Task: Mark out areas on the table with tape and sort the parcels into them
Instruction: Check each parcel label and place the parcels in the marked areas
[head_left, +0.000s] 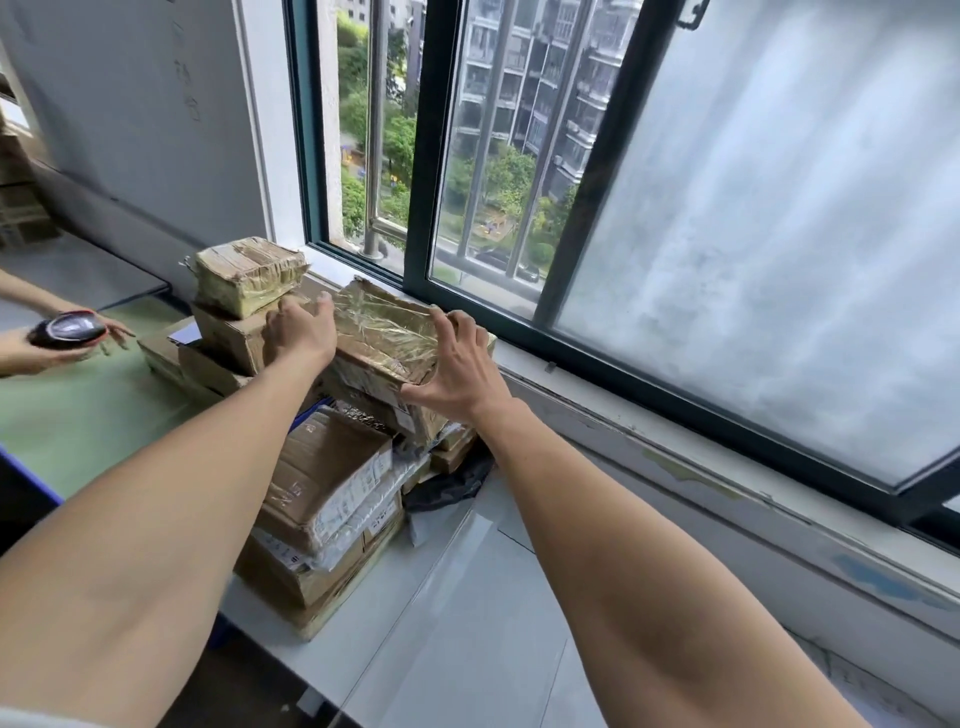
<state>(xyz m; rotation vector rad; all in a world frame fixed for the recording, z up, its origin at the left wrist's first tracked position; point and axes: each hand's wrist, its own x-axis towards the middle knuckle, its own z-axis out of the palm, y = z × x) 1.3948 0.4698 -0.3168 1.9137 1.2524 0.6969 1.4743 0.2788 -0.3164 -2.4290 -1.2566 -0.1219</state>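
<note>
Head view: two hands take hold of the top parcel of the stack under the window.

Filling the upper right is the window (727, 208); at the left edge lies the green table (78, 415), with no tape lines on the part that shows. In the centre stands the pile of parcels (327, 483), and on top of it, tilted, sits the taped parcel (384, 332). The left hand (301, 332) clasps its left end with its fingers bent over the top. The right hand (452, 364) spans its right end, fingers spread wide and thumb at the near corner. I judge this to be the sorting step, at pick-up. Next it calls for a level lift clear of the small parcel (249, 275) just beside it. At far left another person's hands (104, 338) hold a dark object (65, 327).
</note>
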